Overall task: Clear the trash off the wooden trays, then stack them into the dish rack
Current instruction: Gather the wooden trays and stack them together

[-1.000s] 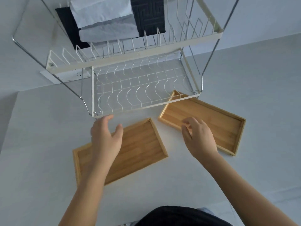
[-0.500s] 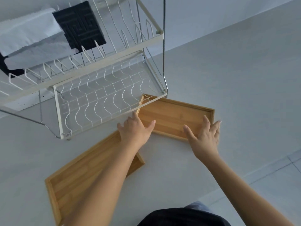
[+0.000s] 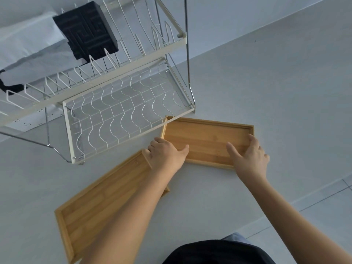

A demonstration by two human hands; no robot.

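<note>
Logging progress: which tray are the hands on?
The far tray, beside the rack: left hand and right hand hold its ends. The near tray lies under the left forearm.

Two honey-brown trays [image 3: 207, 141] [image 3: 99, 208] show striped wood grain. The dish rack [image 3: 122, 111] is cream-white with wavy wires. The table [image 3: 266, 92] is pale grey. A black block [image 3: 85, 29] bears a maze-like relief; beside it lies white cloth [image 3: 28, 46].

I can read no text, label, brand or number anywhere in my head view; the black block [image 3: 85, 29] on the upper tier of the dish rack [image 3: 69, 134] bears only a raised maze-like pattern, with no letters I can make out
</note>
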